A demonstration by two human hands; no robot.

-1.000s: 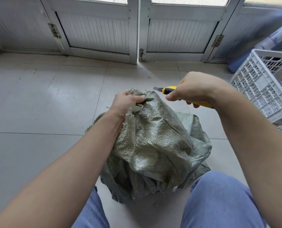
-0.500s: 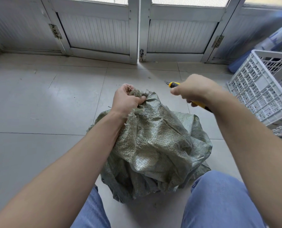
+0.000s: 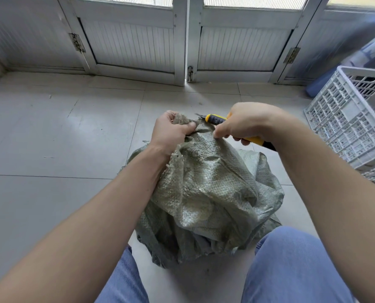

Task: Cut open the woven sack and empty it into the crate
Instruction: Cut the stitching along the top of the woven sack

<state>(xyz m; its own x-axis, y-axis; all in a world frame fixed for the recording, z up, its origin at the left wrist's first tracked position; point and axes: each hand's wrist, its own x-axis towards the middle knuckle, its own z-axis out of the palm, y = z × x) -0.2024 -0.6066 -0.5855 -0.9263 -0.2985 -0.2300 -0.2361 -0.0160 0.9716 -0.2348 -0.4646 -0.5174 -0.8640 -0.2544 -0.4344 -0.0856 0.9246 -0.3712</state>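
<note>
Green woven sack (image 3: 208,193), crumpled; neck bunched in left hand (image 3: 171,132). Knife (image 3: 214,119) gripped by right hand (image 3: 248,123), blade pointed far-left.

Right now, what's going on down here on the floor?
A person on the floor is opening a green woven sack. The left hand grips its bunched top, and the right hand holds a yellow knife with the blade at that gathered neck. The sack is not yet tipped out; the white crate stands off to the right.
</note>
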